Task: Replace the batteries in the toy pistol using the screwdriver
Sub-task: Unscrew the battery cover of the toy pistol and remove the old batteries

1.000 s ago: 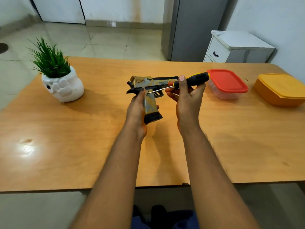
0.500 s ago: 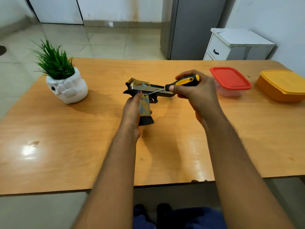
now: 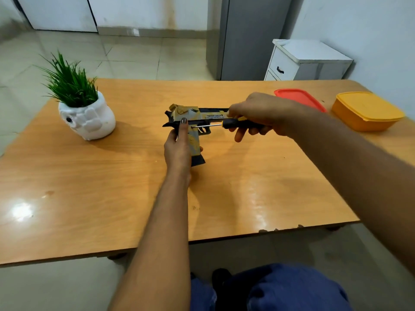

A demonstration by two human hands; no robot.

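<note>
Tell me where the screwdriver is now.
In the head view the screwdriver is near the table's middle, gripped by the right hand, its tip against the toy pistol held by the left hand.

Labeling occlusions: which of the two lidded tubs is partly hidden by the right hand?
The red-lidded tub; the right hand overlaps its near edge. The orange tub sits fully visible.

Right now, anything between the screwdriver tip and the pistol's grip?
Nothing visible. The right hand holds the screwdriver level, its tip already at the toy pistol just above the grip, which the left hand holds. The left thumb lies beside the tip, not across it.
</note>
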